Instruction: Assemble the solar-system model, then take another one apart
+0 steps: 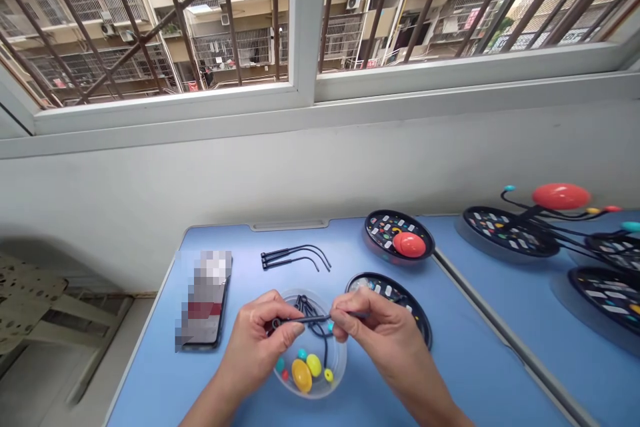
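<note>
Left hand (pixel 255 340) and right hand (pixel 383 340) pinching black wire arm (pixel 305 319) between fingertips, above clear plastic bowl (pixel 340 373) holding coloured beads (pixel 313 365).

left hand (pixel 253 340) curled, right hand (pixel 377 340) pinching, fingers (pixel 340 319) apparently almost meeting

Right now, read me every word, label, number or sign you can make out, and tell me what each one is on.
No words, brands or numbers can be read.
Phone: pixelated, unreadable.
Red signs on the far balconies: too small to read.
White marks on the black tray: too small to read.
</note>
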Demonstrator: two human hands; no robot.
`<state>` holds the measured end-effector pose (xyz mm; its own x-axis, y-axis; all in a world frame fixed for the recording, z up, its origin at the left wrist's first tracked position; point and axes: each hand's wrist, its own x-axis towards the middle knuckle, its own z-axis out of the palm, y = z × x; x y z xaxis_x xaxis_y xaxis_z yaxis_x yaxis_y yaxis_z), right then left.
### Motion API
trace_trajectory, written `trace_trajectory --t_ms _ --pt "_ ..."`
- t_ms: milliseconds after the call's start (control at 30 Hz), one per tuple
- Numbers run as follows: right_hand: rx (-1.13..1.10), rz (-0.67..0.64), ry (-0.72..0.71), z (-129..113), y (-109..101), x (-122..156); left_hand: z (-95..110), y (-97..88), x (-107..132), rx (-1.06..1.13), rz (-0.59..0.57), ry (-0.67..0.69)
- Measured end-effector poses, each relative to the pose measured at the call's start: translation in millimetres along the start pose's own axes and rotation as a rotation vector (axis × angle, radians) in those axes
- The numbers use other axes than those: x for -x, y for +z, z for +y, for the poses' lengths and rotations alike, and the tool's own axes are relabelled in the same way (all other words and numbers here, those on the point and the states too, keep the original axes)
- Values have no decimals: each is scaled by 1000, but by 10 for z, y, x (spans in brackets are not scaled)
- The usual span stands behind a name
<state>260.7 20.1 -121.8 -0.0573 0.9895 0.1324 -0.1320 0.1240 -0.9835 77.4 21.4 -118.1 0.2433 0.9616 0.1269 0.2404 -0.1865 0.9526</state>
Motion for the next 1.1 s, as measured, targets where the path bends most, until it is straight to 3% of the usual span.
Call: trace_trajectory --t_ms 200,400,567,700,800,900,1000,1100 --pt "90 4 -119 1 20 14 -17 53 41 -54 60 128" --pt "93 19 -116 66 65 50 -61 124 60 -46 130 223" --pt "52 76 -96 98 73 26 -24 179 28 -53 123 127" --pt "32 94 -38 93 76 -30 11 101 -18 -66 63 28" --pt "25 21 156 119 73 -64 -23 -50 -72 -103 129 28" --pt "156 -116 271 134 67 -70 -137 -200 -167 -257 304 15" --pt "385 -230 211 96 71 -30 -305 -243 -289 -483 392 -71" --pt "537 -373 130 50 83 40 -468 -167 -386 -618 346 -128"
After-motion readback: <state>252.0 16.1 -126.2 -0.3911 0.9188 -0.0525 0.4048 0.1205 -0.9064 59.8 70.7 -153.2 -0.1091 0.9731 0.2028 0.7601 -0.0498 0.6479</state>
